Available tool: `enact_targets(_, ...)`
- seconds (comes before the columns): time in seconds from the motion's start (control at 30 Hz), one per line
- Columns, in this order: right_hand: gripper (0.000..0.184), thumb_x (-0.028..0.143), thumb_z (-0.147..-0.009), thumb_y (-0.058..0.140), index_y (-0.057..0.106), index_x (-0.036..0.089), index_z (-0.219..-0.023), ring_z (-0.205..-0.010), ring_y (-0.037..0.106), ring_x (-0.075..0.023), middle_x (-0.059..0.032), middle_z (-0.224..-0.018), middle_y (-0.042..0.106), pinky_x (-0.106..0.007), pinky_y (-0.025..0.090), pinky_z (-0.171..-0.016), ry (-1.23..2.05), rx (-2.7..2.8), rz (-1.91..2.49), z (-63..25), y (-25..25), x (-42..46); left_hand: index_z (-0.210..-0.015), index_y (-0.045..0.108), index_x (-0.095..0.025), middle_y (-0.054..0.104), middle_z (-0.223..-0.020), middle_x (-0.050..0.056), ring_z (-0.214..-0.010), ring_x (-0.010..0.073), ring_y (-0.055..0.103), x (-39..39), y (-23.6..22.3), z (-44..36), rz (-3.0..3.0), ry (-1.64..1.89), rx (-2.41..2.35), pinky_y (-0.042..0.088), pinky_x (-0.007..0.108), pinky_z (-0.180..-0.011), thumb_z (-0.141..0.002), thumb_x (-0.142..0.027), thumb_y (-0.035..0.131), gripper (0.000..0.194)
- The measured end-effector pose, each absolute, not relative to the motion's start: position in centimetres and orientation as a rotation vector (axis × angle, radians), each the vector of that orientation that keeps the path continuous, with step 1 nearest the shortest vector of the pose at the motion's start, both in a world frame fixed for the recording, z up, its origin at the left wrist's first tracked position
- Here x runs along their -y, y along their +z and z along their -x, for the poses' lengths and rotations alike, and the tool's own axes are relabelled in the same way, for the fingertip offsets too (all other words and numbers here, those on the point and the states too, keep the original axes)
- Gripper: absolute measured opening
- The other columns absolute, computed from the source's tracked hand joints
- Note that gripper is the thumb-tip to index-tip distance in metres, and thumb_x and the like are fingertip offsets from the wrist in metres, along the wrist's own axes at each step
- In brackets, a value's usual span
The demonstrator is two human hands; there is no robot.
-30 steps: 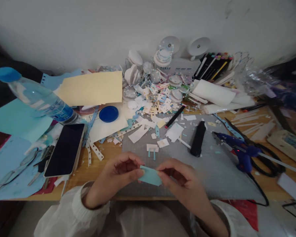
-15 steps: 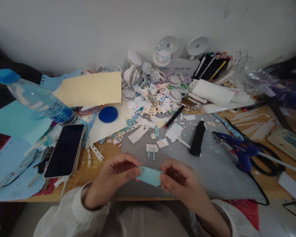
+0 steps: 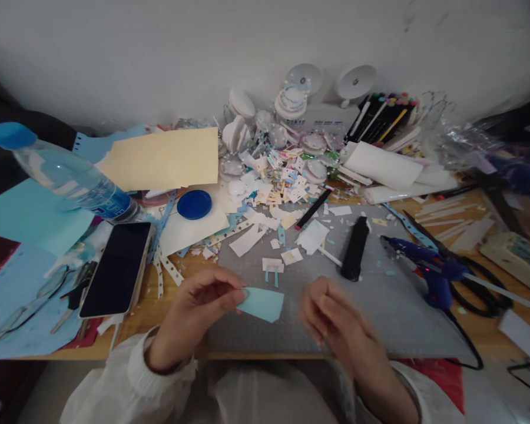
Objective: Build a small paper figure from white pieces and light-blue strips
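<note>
Left hand (image 3: 203, 300): thumb and fingertips pinching the left end of one small, pale blue-green, four-sided piece of paper (image 3: 262, 304), held above the near part of a flat grey cutting mat (image 3: 393, 318). Right hand (image 3: 335, 312): apart from the paper, to its right, fingers curled and blurred; whether they hold anything, cannot tell. Just beyond the paper, on the mat: one small white paper rectangle (image 3: 272, 265) with two narrow blue strips at its near edge. Farther: one oblong black object (image 3: 354, 250); one slim black pen with a red end (image 3: 312, 209). Rightward: one blue glue gun (image 3: 437, 277), next to black-handled scissors (image 3: 497, 305). Leftward: one dark-screened smartphone (image 3: 117, 268); one round blue lid (image 3: 194, 205); one clear plastic bottle with blue cap (image 3: 66, 168)
</note>
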State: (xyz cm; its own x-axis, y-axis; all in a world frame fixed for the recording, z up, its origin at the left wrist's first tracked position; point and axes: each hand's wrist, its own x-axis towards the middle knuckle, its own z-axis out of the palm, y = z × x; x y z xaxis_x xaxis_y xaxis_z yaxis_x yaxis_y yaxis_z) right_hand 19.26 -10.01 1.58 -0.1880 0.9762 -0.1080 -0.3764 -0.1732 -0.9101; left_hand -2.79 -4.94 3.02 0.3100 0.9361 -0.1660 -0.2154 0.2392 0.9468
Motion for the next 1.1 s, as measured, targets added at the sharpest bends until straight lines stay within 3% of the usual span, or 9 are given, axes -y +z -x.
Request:
enact_targets(0.17,0.037,0.033,-0.101,0.034,0.042,0.021,-0.067,-0.058,0.042,-0.0107,0.0031,-0.061,0.043,-0.025,0.034,-0.056,1.287,1.253,1.159,-20.1,1.4,9.9,-0.079,0.073,-0.019,0.068,-0.071,-0.002,-0.061,0.0075,0.063,4.9,3.1,2.9,-1.049,0.878,-0.952,0.054,0.015,-0.058,-0.074,-0.017,0.077,0.007)
enact_targets(0.33,0.002,0.022,-0.092,0.052,0.053,0.021,-0.091,-0.075,0.050,-0.0121,0.0003,-0.081,0.053,-0.024,0.041,-0.067,1.093,1.673,1.256,-18.8,1.5,9.3,-0.083,0.070,-0.016,0.066,-0.073,-0.001,-0.067,0.0092,0.063,5.4,2.7,2.2,-1.118,0.749,-0.920,0.053,0.018,-0.063,-0.078,-0.019,0.073,0.006)
enact_targets(0.67,0.008,0.020,-0.090,0.053,0.057,0.020,-0.083,-0.066,0.052,-0.0108,0.0021,-0.072,0.056,-0.022,0.039,-0.061,1.122,1.792,1.330,-18.5,1.0,9.1,-0.082,0.068,-0.016,0.068,-0.077,0.004,-0.073,0.0152,0.064,5.4,1.5,2.5,-1.539,0.660,-1.061,0.051,0.024,-0.067,-0.083,-0.027,0.065,0.012)
enact_targets(0.83,0.010,0.018,-0.090,0.053,0.060,0.019,-0.082,-0.069,0.053,-0.0111,0.0009,-0.075,0.058,-0.023,0.040,-0.063,1.086,1.913,1.324,-18.5,0.0,8.7,-0.084,0.068,-0.017,0.068,-0.074,0.002,-0.069,0.0141,0.062,5.4,0.5,2.2,-1.873,0.583,-1.071,0.049,0.023,-0.064,-0.086,-0.021,0.060,0.009)
enact_targets(1.1,0.012,0.012,-0.085,0.056,0.064,0.019,-0.082,-0.075,0.057,-0.0129,-0.0011,-0.079,0.060,-0.025,0.044,-0.066,1.020,1.967,1.370,-18.8,-1.9,8.3,-0.091,0.070,-0.020,0.068,-0.087,0.004,-0.084,0.0179,0.063,4.8,-1.9,2.6,-2.133,0.586,-1.034,0.050,0.029,-0.077,-0.090,-0.017,0.053,0.017)
